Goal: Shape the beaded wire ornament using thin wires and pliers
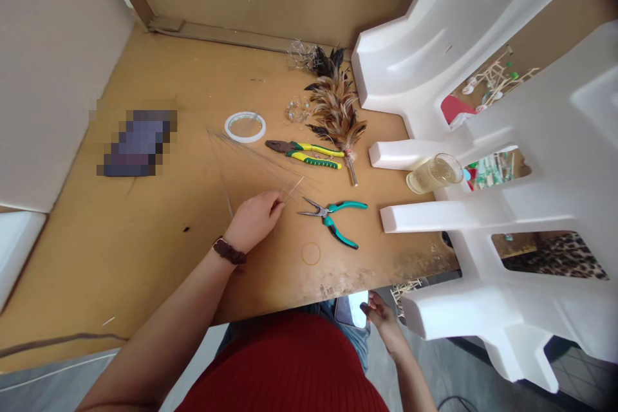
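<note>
My left hand, with a dark strap on its wrist, rests on the table with fingers closed in a pinch. Thin straight wires stick out from its fingertips. More fine wires fan across the wood behind it. Just to its right lie needle-nose pliers with teal handles, jaws apart. Below the table edge, my right hand grips the right side of a phone with a bright screen, held over my lap. Some of the right fingers are hidden.
Yellow-green combination pliers, a white tape roll, a rubber band and a feather bundle lie on the table. A glass of liquid stands on an upturned white plastic chair at right. A pixelated dark object lies left.
</note>
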Action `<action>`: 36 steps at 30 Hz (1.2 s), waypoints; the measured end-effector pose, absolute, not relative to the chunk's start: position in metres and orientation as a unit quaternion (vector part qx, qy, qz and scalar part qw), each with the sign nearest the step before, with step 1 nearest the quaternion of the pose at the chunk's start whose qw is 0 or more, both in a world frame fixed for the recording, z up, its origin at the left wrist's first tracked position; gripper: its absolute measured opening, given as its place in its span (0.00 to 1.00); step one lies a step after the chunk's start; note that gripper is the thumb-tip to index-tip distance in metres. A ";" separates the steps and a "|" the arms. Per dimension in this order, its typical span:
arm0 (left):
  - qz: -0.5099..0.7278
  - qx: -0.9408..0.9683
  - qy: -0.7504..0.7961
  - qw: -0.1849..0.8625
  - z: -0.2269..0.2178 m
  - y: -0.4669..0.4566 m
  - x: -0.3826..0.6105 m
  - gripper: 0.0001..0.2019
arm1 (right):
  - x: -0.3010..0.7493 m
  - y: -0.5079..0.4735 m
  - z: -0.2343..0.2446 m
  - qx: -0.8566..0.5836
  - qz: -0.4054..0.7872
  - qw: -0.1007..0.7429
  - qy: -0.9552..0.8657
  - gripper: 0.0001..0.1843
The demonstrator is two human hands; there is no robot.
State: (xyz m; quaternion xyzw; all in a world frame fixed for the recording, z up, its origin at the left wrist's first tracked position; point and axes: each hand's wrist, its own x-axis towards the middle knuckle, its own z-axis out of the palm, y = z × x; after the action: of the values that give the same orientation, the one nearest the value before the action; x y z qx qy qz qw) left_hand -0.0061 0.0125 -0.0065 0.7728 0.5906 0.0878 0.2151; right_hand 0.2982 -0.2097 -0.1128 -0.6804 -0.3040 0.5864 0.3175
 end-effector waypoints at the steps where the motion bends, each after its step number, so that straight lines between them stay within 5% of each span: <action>1: 0.089 0.773 0.590 0.215 -0.007 0.012 -0.006 0.09 | 0.298 -0.209 -0.112 -0.679 0.588 0.319 -0.304 0.16; 10: 0.090 0.776 0.587 0.213 -0.009 0.012 -0.007 0.09 | 0.296 -0.208 -0.112 -0.673 0.594 0.326 -0.298 0.14; 19: 0.086 0.780 0.586 0.203 -0.009 0.012 -0.006 0.09 | 0.302 -0.212 -0.120 -0.687 0.598 0.318 -0.264 0.22; 36: 0.080 0.780 0.592 0.187 -0.011 0.012 -0.006 0.11 | 0.294 -0.239 -0.123 -0.724 0.474 0.375 -0.332 0.18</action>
State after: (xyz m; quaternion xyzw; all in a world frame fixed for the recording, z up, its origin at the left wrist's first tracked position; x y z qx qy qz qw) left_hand -0.0057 0.0124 -0.0109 0.7799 0.5921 0.0798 0.1866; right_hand 0.2936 -0.2390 -0.1231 -0.7243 -0.3322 0.4739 0.3749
